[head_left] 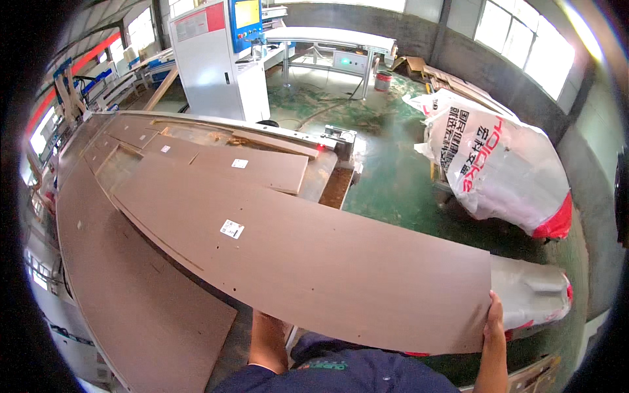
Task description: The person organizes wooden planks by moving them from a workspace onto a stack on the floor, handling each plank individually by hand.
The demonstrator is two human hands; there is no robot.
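Observation:
A long brown wood panel (pixel 367 268) lies across the front of me, with a small white label (pixel 232 228) and several small drilled holes. My right hand (pixel 495 318) grips its right end, the thumb along the edge and the palm against the side. My left forearm (pixel 267 340) reaches up to the panel's near edge; the hand is hidden beneath it, so its fingers do not show. Behind the panel's left part is another labelled brown panel (pixel 255 171). To the left, a large brown panel (pixel 144 288) lies lower, with a gap between it and the held panel.
The machine bed's rail (pixel 262 128) runs behind the panels. Beyond stand a grey-white control cabinet (pixel 226 72) and a white-topped table (pixel 327 36). A red bucket (pixel 383 81) sits on the green floor. At the right are a plastic-wrapped stack (pixel 504 170) and another wrapped bundle (pixel 524 288).

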